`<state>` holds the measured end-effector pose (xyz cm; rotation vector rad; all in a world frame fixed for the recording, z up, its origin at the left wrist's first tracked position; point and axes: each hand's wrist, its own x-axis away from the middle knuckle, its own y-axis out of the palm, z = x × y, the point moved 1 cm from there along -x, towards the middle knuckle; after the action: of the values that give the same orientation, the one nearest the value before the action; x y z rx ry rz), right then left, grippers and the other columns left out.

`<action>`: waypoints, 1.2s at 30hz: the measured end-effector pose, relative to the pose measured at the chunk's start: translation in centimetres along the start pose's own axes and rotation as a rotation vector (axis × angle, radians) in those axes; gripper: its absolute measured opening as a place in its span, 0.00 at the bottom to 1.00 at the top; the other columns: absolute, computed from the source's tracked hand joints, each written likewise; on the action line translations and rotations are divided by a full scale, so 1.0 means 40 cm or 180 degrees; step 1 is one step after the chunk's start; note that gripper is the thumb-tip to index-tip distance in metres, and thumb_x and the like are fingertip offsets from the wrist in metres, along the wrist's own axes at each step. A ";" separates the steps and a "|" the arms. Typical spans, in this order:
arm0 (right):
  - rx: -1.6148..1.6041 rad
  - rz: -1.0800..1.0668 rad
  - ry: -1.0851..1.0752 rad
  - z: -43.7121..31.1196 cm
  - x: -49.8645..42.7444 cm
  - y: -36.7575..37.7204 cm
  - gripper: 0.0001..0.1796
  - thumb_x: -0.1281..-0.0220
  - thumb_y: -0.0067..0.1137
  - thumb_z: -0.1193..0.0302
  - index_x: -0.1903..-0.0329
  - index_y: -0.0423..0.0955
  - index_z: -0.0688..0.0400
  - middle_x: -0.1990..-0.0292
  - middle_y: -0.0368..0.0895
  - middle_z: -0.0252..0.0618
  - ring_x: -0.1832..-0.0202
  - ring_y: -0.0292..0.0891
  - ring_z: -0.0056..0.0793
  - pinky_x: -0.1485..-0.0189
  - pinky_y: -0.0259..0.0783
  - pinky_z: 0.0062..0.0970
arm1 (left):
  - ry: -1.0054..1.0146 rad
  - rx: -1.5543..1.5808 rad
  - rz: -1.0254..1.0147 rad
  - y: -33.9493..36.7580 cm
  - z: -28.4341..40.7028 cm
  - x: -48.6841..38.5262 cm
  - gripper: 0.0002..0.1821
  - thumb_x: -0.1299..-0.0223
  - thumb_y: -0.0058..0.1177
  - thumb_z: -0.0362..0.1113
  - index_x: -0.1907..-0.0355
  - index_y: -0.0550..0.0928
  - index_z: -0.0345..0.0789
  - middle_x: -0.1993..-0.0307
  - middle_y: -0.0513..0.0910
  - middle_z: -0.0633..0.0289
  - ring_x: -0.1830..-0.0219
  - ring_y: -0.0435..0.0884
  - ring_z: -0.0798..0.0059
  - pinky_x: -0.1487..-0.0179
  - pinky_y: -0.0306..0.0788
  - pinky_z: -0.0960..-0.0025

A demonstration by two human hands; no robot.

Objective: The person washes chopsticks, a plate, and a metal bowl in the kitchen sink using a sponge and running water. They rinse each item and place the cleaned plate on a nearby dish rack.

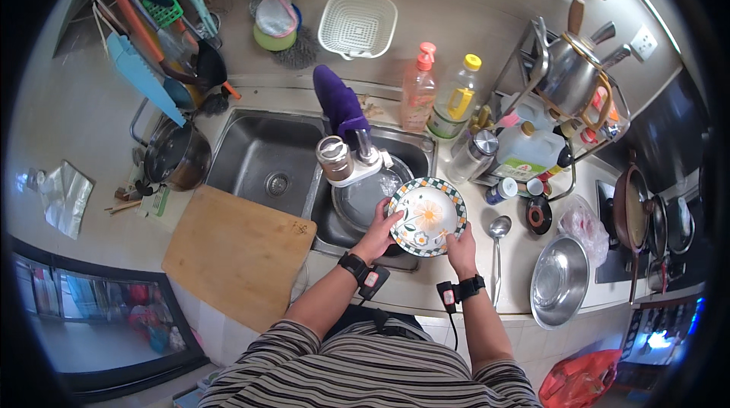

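Both of my hands hold a round plate (426, 202) with a flower pattern and a checkered green, white and orange rim. My left hand (375, 230) grips its left edge, thumb on the face. At the lower right edge, my right hand (461, 251) also has its thumb over the rim. The plate is above the right sink basin (326, 224) and the counter beside it. Partly hidden behind the plate, a metal bowl (349, 202) sits in that basin. A faucet with a filter unit (355, 165) stands over the bowl.
A wooden cutting board (239, 254) overlaps the left basin (256, 145). To the right are a ladle (497, 248), a steel bowl (560, 282) and a glass bottle (473, 157). A pink pump bottle (418, 94) stands behind the sink; a pot (178, 154) is at left.
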<state>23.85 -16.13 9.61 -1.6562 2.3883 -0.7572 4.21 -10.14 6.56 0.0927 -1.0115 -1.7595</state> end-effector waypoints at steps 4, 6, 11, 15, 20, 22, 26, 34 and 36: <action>0.0235 -0.0165 -0.0096 -0.025 -0.034 0.013 0.23 0.50 0.47 0.76 0.47 0.62 0.64 0.60 0.79 0.51 0.59 0.78 0.43 0.53 0.71 0.33 | 0.0082 0.0698 0.0204 -0.032 -0.018 -0.028 0.37 0.39 0.51 0.41 0.32 0.48 0.45 0.39 0.63 0.58 0.40 0.67 0.64 0.41 0.66 0.57; 0.0370 -0.0262 -0.0103 -0.037 -0.047 0.016 0.25 0.50 0.48 0.75 0.45 0.62 0.63 0.59 0.79 0.52 0.58 0.78 0.44 0.53 0.71 0.34 | -0.0225 0.1193 -0.0241 -0.050 -0.024 -0.056 0.32 0.37 0.45 0.47 0.35 0.58 0.35 0.39 0.67 0.54 0.40 0.68 0.62 0.35 0.59 0.58; 0.0697 -0.0483 0.0050 -0.064 -0.074 0.054 0.29 0.51 0.52 0.71 0.43 0.60 0.61 0.58 0.78 0.55 0.58 0.77 0.48 0.53 0.71 0.37 | -0.0654 0.1370 -0.0515 -0.117 -0.038 -0.041 0.31 0.37 0.41 0.51 0.38 0.64 0.33 0.40 0.69 0.54 0.40 0.69 0.61 0.36 0.60 0.56; 0.0868 -0.0617 -0.0229 -0.086 -0.104 0.111 0.37 0.52 0.52 0.68 0.36 0.54 0.56 0.56 0.78 0.57 0.57 0.76 0.51 0.52 0.71 0.38 | -0.0598 0.1209 -0.0338 -0.160 0.004 -0.006 0.31 0.40 0.46 0.53 0.39 0.65 0.37 0.44 0.72 0.55 0.44 0.73 0.63 0.42 0.68 0.57; 0.0539 -0.0881 -0.0375 -0.103 -0.177 0.202 0.35 0.51 0.53 0.68 0.37 0.59 0.55 0.55 0.78 0.53 0.57 0.78 0.46 0.53 0.72 0.34 | -0.0422 0.0743 0.0154 -0.194 0.089 0.026 0.31 0.40 0.45 0.55 0.40 0.64 0.38 0.46 0.74 0.55 0.49 0.77 0.63 0.51 0.75 0.60; 0.0209 -0.1275 0.0094 -0.095 -0.193 0.230 0.29 0.49 0.52 0.72 0.41 0.62 0.59 0.56 0.79 0.46 0.58 0.78 0.36 0.55 0.73 0.31 | -0.0345 0.0608 0.0332 -0.200 0.107 0.037 0.30 0.40 0.43 0.56 0.41 0.64 0.40 0.48 0.75 0.55 0.52 0.79 0.65 0.58 0.78 0.62; -0.0216 -0.1385 0.0194 -0.074 -0.194 0.279 0.25 0.50 0.52 0.76 0.45 0.65 0.61 0.58 0.79 0.41 0.60 0.78 0.30 0.64 0.76 0.27 | -0.0205 0.0472 0.0750 -0.216 0.117 0.052 0.26 0.38 0.43 0.53 0.41 0.65 0.42 0.50 0.77 0.58 0.52 0.79 0.65 0.61 0.79 0.61; 0.0871 -0.0941 0.0155 -0.133 -0.179 0.274 0.28 0.50 0.49 0.75 0.43 0.61 0.66 0.56 0.77 0.57 0.59 0.79 0.43 0.63 0.78 0.32 | 0.0279 0.0519 0.1393 -0.235 0.061 0.030 0.26 0.40 0.52 0.45 0.41 0.63 0.43 0.50 0.75 0.60 0.52 0.79 0.66 0.64 0.80 0.57; 0.1236 -0.0854 -0.0020 -0.180 -0.156 0.255 0.29 0.49 0.48 0.75 0.41 0.58 0.66 0.57 0.77 0.59 0.60 0.79 0.46 0.64 0.78 0.34 | 0.0384 0.0565 0.1336 -0.234 0.042 0.016 0.29 0.41 0.54 0.44 0.39 0.60 0.44 0.50 0.74 0.58 0.54 0.79 0.65 0.65 0.80 0.60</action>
<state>14.91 -5.38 9.94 -1.8116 1.8748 -1.1677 -3.85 -8.86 1.65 0.0897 -1.0133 -1.2684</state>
